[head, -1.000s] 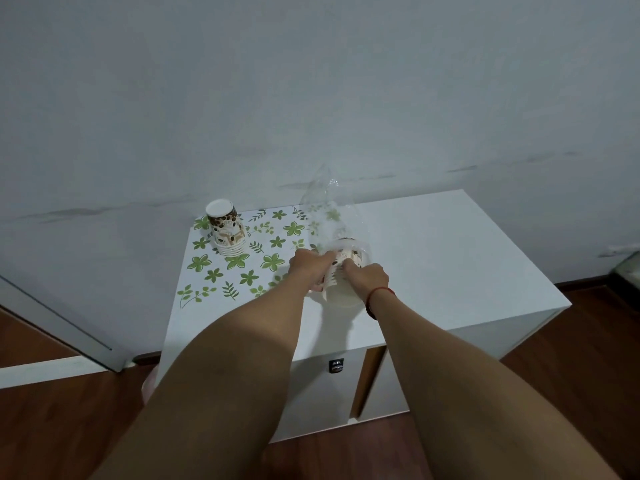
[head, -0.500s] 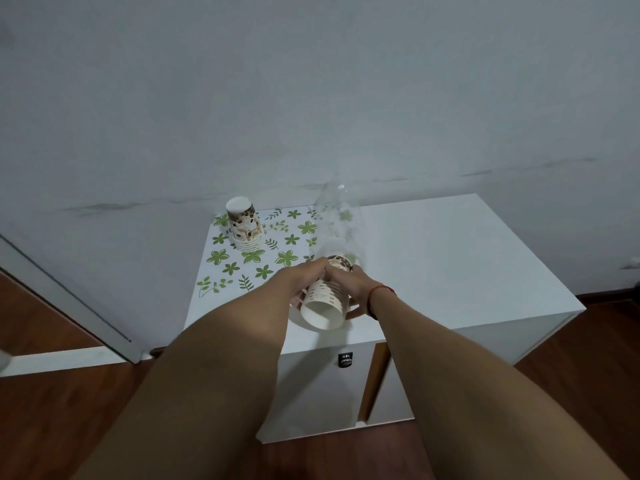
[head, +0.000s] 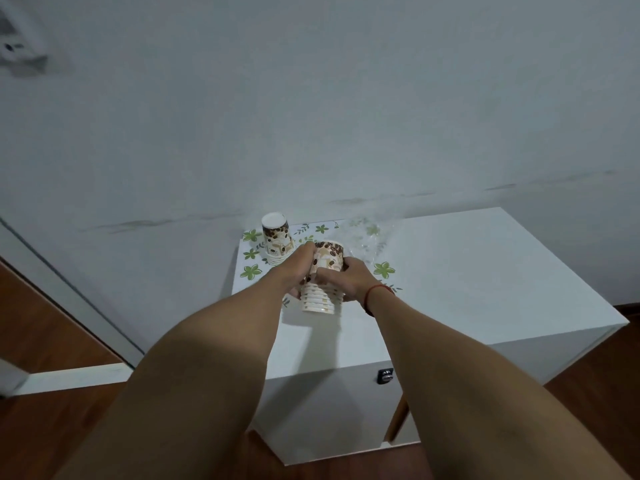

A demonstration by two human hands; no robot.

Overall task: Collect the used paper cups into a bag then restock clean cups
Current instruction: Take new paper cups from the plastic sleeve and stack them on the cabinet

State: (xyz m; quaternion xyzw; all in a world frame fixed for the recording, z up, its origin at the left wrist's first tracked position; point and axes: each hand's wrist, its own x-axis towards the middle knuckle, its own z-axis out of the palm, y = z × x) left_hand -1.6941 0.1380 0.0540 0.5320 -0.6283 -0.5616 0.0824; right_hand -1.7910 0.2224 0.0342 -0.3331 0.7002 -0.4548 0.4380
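Note:
A stack of several paper cups (head: 322, 292) printed with coffee beans stands upside down on the white cabinet top (head: 467, 282). My left hand (head: 300, 261) grips its upper left side. My right hand (head: 348, 280) curls round its right side; a red cord circles that wrist. A clear plastic bag (head: 372, 237) lies crumpled just behind and to the right of the stack. A second upside-down stack of the same cups (head: 277, 242) stands at the back left on the leaf-patterned mat (head: 251, 271).
The cabinet stands against a pale wall, and its front has a small black lock (head: 384, 375). Wooden floor (head: 41, 327) surrounds it. A white skirting or door frame (head: 69, 303) runs along the left.
The cup stack came out of the clear bag and turned from lying with its mouth towards me to standing upside down. The bag now lies behind it. The view moved closer.

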